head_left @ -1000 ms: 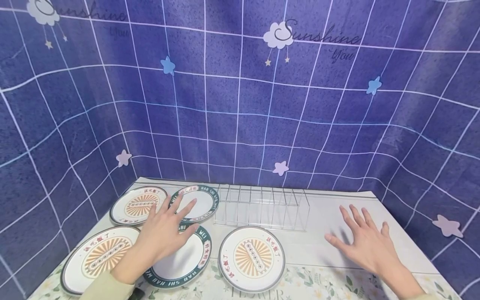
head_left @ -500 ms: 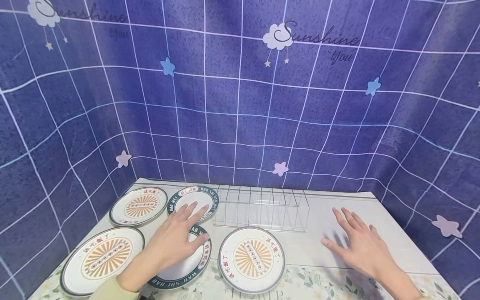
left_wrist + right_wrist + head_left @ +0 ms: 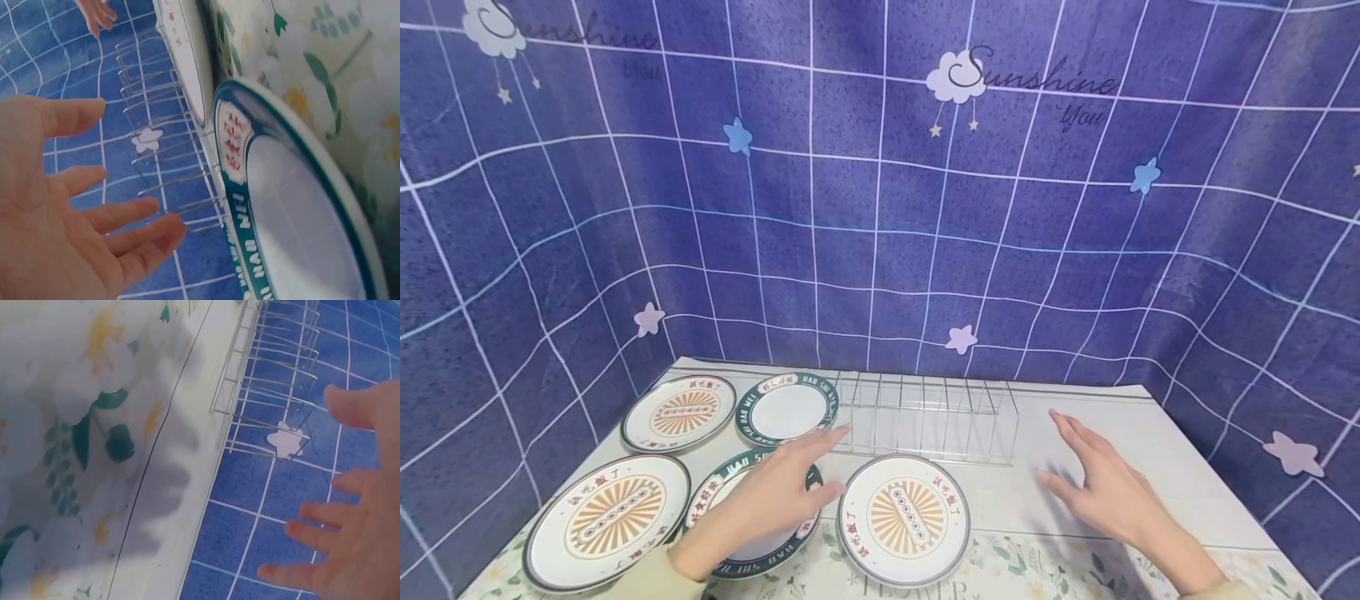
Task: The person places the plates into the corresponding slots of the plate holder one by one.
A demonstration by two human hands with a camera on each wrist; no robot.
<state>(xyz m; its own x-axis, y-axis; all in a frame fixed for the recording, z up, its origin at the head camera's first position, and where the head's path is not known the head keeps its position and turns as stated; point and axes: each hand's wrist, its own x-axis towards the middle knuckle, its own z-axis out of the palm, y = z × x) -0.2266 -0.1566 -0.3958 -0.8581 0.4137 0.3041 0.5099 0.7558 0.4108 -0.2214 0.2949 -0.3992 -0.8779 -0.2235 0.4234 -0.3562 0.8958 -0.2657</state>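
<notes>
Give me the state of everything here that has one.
Left hand: fingers extended, holding nothing
Right hand: fingers extended, holding nothing
Wire rack: holding no plates
Three orange-patterned plates: flat, face up
Nearer green-rimmed plate: flat, face up, partly hidden
Farther green-rimmed plate: flat, face up
Backdrop: hanging

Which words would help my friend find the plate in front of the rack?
At the back of the white table, by the blue curtain, stands a wire rack. Just in front of it lies a round plate, the furthest right of five. Its orange sunburst sets it apart from the green-rimmed plate beside it.
</notes>
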